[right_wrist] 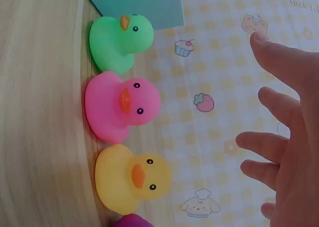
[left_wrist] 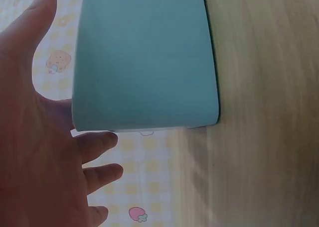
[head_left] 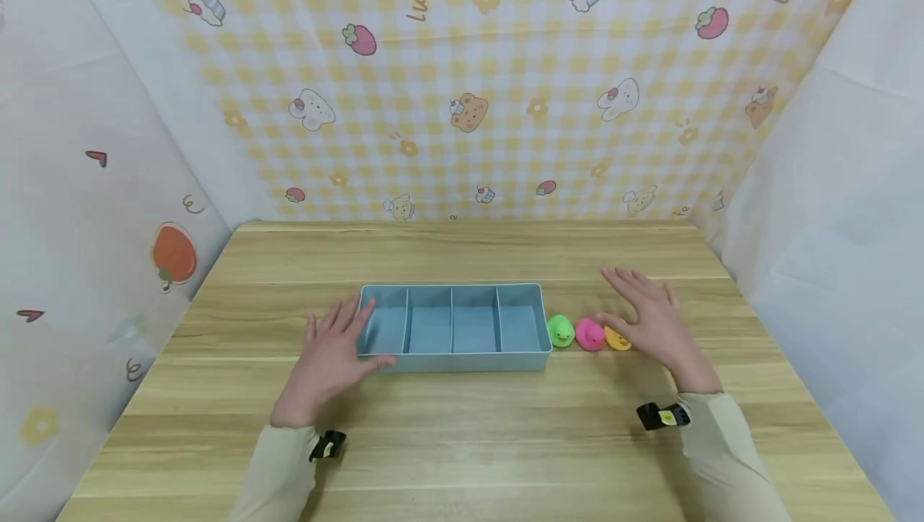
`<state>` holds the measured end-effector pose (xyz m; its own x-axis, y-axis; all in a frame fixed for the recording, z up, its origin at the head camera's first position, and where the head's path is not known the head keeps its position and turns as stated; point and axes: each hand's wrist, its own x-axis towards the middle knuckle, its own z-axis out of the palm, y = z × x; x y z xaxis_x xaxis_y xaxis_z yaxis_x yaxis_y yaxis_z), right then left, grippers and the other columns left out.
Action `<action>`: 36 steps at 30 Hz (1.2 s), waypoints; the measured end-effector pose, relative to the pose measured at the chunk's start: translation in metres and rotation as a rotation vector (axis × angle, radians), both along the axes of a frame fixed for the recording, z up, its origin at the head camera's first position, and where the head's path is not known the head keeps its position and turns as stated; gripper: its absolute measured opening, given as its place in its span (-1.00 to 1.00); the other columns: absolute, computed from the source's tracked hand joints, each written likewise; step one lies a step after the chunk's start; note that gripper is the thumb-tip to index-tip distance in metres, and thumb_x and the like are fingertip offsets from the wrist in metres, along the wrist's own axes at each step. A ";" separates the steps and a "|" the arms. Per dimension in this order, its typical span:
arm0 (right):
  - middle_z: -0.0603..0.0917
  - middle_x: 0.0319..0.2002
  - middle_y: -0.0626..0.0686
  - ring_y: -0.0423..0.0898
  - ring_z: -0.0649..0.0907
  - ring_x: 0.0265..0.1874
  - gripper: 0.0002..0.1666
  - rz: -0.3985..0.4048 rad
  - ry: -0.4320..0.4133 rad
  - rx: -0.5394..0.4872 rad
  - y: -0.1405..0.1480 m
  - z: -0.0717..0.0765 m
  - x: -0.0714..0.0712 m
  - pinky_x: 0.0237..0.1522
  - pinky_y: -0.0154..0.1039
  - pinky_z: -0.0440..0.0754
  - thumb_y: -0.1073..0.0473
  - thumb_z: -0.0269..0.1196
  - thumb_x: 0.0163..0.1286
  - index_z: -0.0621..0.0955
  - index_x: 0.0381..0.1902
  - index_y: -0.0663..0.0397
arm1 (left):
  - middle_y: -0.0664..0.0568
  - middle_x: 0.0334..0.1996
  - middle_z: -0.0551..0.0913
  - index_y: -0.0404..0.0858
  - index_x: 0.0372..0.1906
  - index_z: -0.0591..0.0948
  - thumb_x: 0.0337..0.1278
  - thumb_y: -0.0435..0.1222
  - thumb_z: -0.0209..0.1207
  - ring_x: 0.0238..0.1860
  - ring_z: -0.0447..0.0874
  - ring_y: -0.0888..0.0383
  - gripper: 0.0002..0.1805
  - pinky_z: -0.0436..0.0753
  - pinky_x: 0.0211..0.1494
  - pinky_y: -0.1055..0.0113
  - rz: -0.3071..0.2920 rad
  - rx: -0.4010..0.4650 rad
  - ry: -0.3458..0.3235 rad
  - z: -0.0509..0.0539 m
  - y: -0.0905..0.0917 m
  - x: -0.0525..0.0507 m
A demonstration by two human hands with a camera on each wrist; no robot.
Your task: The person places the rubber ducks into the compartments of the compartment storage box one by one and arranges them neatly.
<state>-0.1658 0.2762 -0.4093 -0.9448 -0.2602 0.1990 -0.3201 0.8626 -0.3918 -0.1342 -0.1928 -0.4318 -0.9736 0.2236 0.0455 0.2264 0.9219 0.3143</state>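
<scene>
A blue box with four compartments (head_left: 462, 362) stands mid-table, nothing visible inside. My left hand (head_left: 334, 362) is at its left end, fingers spread; in the left wrist view the hand (left_wrist: 45, 152) is beside the box's end wall (left_wrist: 144, 62), and whether it touches cannot be told. Right of the box, a green duck (head_left: 561, 331), a pink duck (head_left: 590, 334) and a yellow duck (head_left: 618, 338) stand in a row. Above them my right hand (head_left: 653, 325) hovers, fingers spread and holding nothing. The right wrist view also shows part of a purple object (right_wrist: 132, 221) beyond the yellow duck (right_wrist: 119, 179).
The wooden table (head_left: 462, 442) reaches a patterned cloth backdrop (head_left: 462, 65) behind. White cloth hangs at the left (head_left: 87, 209) and right (head_left: 837, 185). A small black device is on each wrist, left (head_left: 328, 446) and right (head_left: 662, 417).
</scene>
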 end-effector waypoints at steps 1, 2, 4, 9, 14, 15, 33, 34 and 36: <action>0.26 0.39 0.34 0.39 0.18 0.37 -0.12 -0.004 0.001 -0.001 0.001 -0.001 0.000 0.31 0.48 -0.21 -0.12 0.30 0.25 0.24 0.45 -0.06 | -0.18 0.51 0.00 -0.17 0.48 0.14 -0.08 0.34 0.18 0.46 -0.08 -0.35 0.09 -0.19 0.37 -0.45 -0.001 -0.003 0.000 -0.001 0.000 0.000; 0.26 0.39 0.34 0.39 0.19 0.36 -0.12 -0.008 0.004 -0.005 0.003 -0.002 0.001 0.31 0.48 -0.20 -0.11 0.30 0.25 0.24 0.45 -0.07 | -0.19 0.50 0.01 -0.19 0.48 0.14 -0.10 0.35 0.18 0.46 -0.07 -0.34 0.11 -0.18 0.37 -0.44 0.001 -0.003 -0.003 -0.002 0.001 0.001; 0.28 0.38 0.35 0.40 0.20 0.36 -0.13 -0.012 0.008 -0.014 0.006 -0.004 0.003 0.30 0.48 -0.18 -0.08 0.32 0.24 0.26 0.44 -0.07 | -0.19 0.50 0.01 -0.21 0.49 0.12 -0.13 0.36 0.18 0.46 -0.05 -0.34 0.15 -0.19 0.37 -0.43 0.005 -0.003 -0.008 -0.004 0.001 0.001; 0.29 0.36 0.37 0.42 0.22 0.34 -0.19 -0.017 0.010 -0.037 0.014 -0.009 0.006 0.28 0.50 -0.17 -0.09 0.30 0.26 0.32 0.41 -0.02 | -0.22 0.49 0.03 -0.27 0.50 0.06 -0.21 0.40 0.20 0.46 -0.05 -0.32 0.25 -0.20 0.39 -0.42 0.015 0.006 -0.017 -0.007 0.003 0.003; 0.32 0.34 0.37 0.42 0.22 0.33 -0.20 -0.033 0.004 -0.038 0.021 -0.014 0.009 0.28 0.50 -0.15 -0.14 0.28 0.27 0.34 0.39 -0.02 | -0.22 0.49 0.05 -0.32 0.49 0.03 -0.24 0.38 0.24 0.46 -0.05 -0.31 0.29 -0.20 0.40 -0.40 0.019 0.011 -0.003 -0.008 0.003 0.005; 0.33 0.34 0.37 0.42 0.23 0.33 -0.20 -0.034 0.006 -0.041 0.022 -0.015 0.009 0.28 0.50 -0.15 -0.14 0.29 0.27 0.35 0.39 0.00 | -0.22 0.49 0.05 -0.32 0.49 0.03 -0.25 0.38 0.24 0.46 -0.04 -0.31 0.30 -0.20 0.40 -0.40 0.020 0.011 0.001 -0.008 0.003 0.006; 0.44 0.24 0.39 0.46 0.32 0.24 -0.28 -0.076 0.002 -0.107 0.049 -0.034 0.019 0.21 0.55 -0.04 0.06 0.42 0.13 0.48 0.20 0.22 | -0.25 0.49 0.03 -0.36 0.49 -0.03 -0.04 0.29 0.20 0.46 0.00 -0.28 0.19 -0.15 0.40 -0.39 0.031 0.033 0.040 -0.018 0.002 0.004; 0.45 0.22 0.39 0.46 0.33 0.23 -0.29 -0.081 -0.002 -0.115 0.051 -0.035 0.020 0.21 0.54 -0.04 0.06 0.42 0.13 0.49 0.19 0.23 | -0.25 0.49 0.03 -0.37 0.49 -0.02 -0.02 0.28 0.20 0.46 0.00 -0.27 0.18 -0.14 0.40 -0.39 0.029 0.032 0.042 -0.018 0.003 0.004; 0.48 0.20 0.39 0.47 0.33 0.23 -0.32 -0.090 -0.005 -0.134 0.055 -0.038 0.022 0.22 0.54 -0.05 0.08 0.42 0.13 0.50 0.17 0.24 | -0.25 0.48 0.03 -0.37 0.49 -0.02 -0.01 0.26 0.20 0.46 0.00 -0.27 0.17 -0.14 0.41 -0.38 0.028 0.033 0.042 -0.018 0.003 0.003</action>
<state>-0.1439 0.3308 -0.4470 -0.9642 -0.1461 0.2212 -0.2416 0.8278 -0.5064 -0.1310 -0.1899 -0.4497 -0.9766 0.1939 0.0935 0.2143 0.9175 0.3351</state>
